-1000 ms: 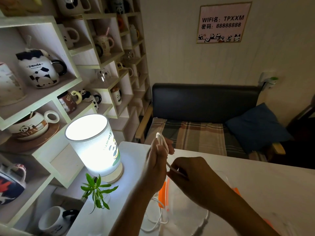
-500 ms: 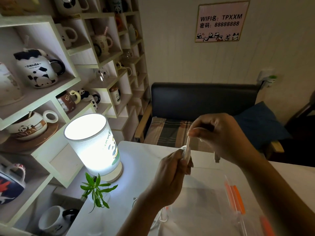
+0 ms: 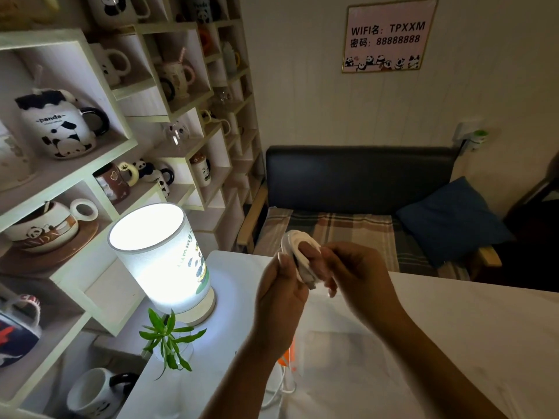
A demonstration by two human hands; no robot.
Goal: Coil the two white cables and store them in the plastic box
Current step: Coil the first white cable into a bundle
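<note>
Both hands now meet right of the lamp [image 3: 163, 255]: left hand [image 3: 279, 300] pinches the coiled white cable [image 3: 298, 252], right hand [image 3: 354, 273] has dropped from its raised pull and closes on the loops. First coil looks nearly finished. Second cable [image 3: 279, 385] lies on tabletop [image 3: 469, 328] below, beside plastic box [image 3: 348, 358].

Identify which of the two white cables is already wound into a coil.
The coiled cable held up between the left hand and right hand; the other white cable lies loose on the table beneath the arms.
</note>
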